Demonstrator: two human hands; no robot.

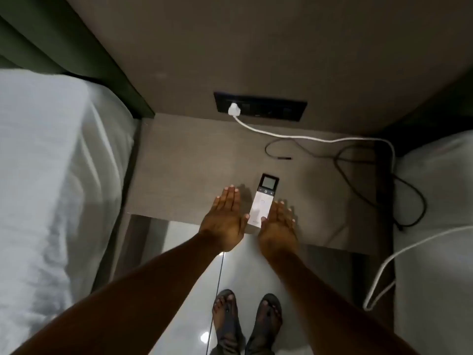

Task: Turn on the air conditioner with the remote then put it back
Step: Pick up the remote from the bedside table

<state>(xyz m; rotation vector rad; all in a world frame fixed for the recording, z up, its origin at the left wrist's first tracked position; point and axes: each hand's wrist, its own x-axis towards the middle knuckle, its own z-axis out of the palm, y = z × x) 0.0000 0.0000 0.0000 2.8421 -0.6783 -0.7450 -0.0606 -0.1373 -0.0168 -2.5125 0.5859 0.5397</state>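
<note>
A slim white remote [263, 201] with a dark screen at its far end lies flat on the grey bedside table [184, 160], near the front edge. My left hand [225, 219] hovers flat just left of it, fingers together and extended, thumb close to the remote's near end. On the other side my right hand [279, 226] is flat too, its thumb touching or nearly touching the remote's near right corner. Neither hand holds anything. The air conditioner is not in view.
A black socket panel [261, 106] on the wall holds a white plug [233, 108]; its white cable [307, 137] and a black cable [358, 175] trail right across the table. Beds with white sheets [46, 175] flank the table. My sandalled feet [245, 321] stand on glossy floor.
</note>
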